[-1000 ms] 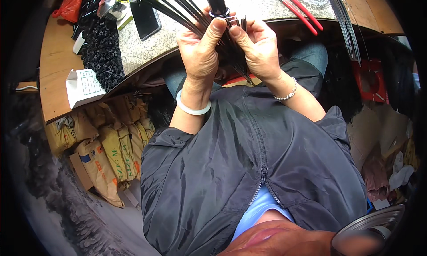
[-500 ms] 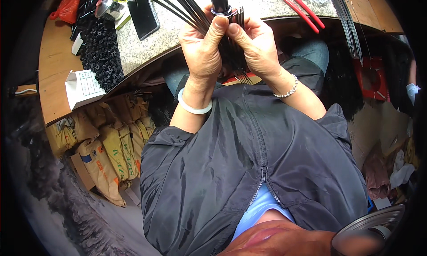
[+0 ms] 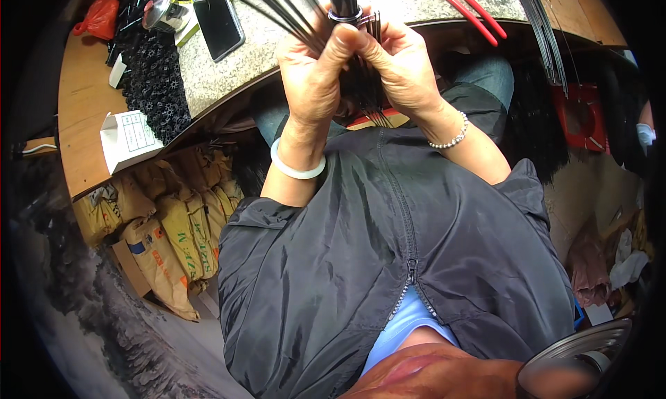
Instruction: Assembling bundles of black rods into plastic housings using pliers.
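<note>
Both my hands are raised together at the table's near edge, closed round a black umbrella runner (image 3: 343, 2) with a shiny collar and the ribs about it. My left hand (image 3: 309, 83) grips a bundle of long, thin black umbrella ribs (image 3: 293, 19), which fan up and to the left past its fingers. My right hand (image 3: 404, 73) pinches just under the collar, its thumb tip against the left thumb. Short rib ends stand up beside the collar on its side. More rib ends hang below the hands; my fingertips behind are hidden.
Left on the stone-topped table (image 3: 208, 80) lie a black phone (image 3: 219, 26), a heap of small black star-shaped parts (image 3: 156, 87) and a white box (image 3: 130, 141). Red-handled pliers (image 3: 479, 14) and grey rods (image 3: 540, 35) lie right. Sacks (image 3: 163, 260) stand below left.
My left hand and wrist have shifted slightly left, and my thumbs have closed together under the collar. The ribs in my left hand have spread a little. The table things appear slightly shifted in view.
</note>
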The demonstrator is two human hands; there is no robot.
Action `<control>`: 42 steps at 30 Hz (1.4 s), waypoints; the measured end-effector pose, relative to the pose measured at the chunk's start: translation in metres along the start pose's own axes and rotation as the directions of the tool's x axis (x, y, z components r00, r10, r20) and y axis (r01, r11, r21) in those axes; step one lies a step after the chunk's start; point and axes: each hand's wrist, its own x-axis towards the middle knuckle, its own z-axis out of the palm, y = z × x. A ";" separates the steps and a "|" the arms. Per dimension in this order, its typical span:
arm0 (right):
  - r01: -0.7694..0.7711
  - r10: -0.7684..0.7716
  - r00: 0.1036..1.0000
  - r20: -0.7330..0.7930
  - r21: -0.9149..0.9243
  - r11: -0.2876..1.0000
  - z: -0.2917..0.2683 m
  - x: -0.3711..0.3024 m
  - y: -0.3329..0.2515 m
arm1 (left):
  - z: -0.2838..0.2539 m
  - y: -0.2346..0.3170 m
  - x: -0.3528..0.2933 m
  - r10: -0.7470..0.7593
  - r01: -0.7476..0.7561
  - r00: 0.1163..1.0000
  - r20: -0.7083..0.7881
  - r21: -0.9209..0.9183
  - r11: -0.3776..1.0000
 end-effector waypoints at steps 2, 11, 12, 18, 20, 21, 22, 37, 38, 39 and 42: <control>0.067 -0.067 0.998 -0.004 -0.001 0.998 0.002 -0.002 0.001 | 0.008 0.002 0.001 0.054 -0.051 0.997 -0.059 0.052 0.997; 0.074 -0.070 0.997 -0.042 0.093 0.993 -0.001 -0.005 0.006 | 0.007 -0.001 -0.001 0.199 -0.180 0.969 -0.147 0.133 0.975; 0.073 -0.069 0.997 -0.043 0.094 0.993 -0.001 -0.005 0.006 | 0.007 -0.001 -0.001 0.198 -0.179 0.969 -0.147 0.134 0.975; -0.033 0.025 0.998 0.054 0.158 0.987 -0.003 0.001 -0.002 | 0.008 -0.005 0.000 0.162 -0.153 0.976 -0.148 0.067 0.986; -0.042 0.037 0.998 0.046 0.125 0.991 -0.004 0.003 0.001 | 0.009 -0.004 0.001 0.179 -0.168 0.970 -0.164 0.081 0.982; -0.043 0.037 0.998 0.047 0.126 0.991 -0.002 0.003 0.001 | 0.010 -0.004 0.001 0.215 -0.198 0.965 -0.151 0.118 0.973; -0.008 0.004 0.999 0.032 0.117 0.993 0.000 0.003 -0.002 | 0.011 -0.004 0.002 0.250 -0.228 0.959 -0.136 0.155 0.961; -0.074 0.049 0.988 0.145 0.178 0.981 -0.001 0.009 -0.007 | -0.006 -0.009 -0.002 0.163 -0.155 0.984 -0.070 0.105 0.982; -0.056 0.017 0.984 0.175 0.226 0.973 0.000 0.010 -0.007 | -0.008 -0.007 -0.003 0.134 -0.127 0.990 -0.050 0.121 0.984; -0.056 0.016 0.985 0.174 0.226 0.973 -0.001 0.009 -0.006 | -0.008 -0.006 -0.003 0.105 -0.100 0.994 -0.030 0.138 0.985; -0.001 -0.002 0.998 0.064 0.052 0.999 -0.006 0.002 0.000 | -0.001 -0.011 -0.002 0.129 -0.125 0.990 -0.062 0.069 0.990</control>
